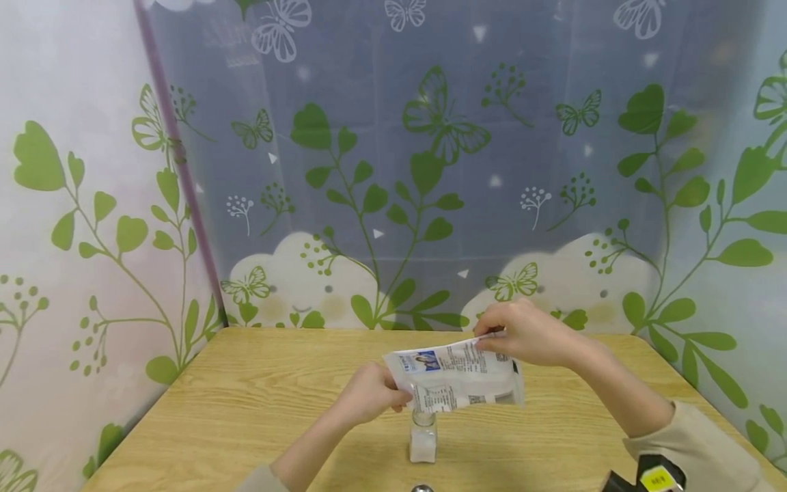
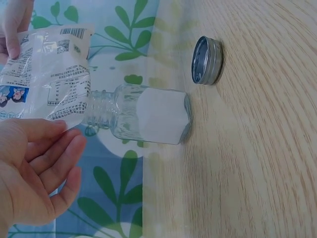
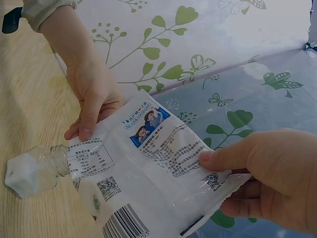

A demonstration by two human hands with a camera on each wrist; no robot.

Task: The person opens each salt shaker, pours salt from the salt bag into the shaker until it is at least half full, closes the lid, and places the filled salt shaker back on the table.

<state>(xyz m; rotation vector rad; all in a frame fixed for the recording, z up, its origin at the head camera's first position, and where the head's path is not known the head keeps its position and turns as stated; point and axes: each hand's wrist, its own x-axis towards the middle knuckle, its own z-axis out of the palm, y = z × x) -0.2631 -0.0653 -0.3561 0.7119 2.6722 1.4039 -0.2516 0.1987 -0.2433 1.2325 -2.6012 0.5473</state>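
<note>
A white printed plastic pouch (image 1: 458,376) is held between both hands, tilted with its lower left corner at the mouth of a small glass jar (image 1: 423,441). White powder fills much of the jar, as the left wrist view shows (image 2: 163,116). My left hand (image 1: 369,395) pinches the pouch near that corner, thumb on the printed face. At the raised far end, my right hand (image 1: 525,335) grips the pouch's edge between thumb and fingers. The pouch covers the jar's mouth in the head view.
A silver metal lid (image 2: 208,60) lies on the wooden table (image 1: 277,383) close to the jar, on the near side. A black device with a yellow label (image 1: 656,478) sits by the right sleeve. Printed curtains (image 1: 393,205) enclose the table at the back and sides.
</note>
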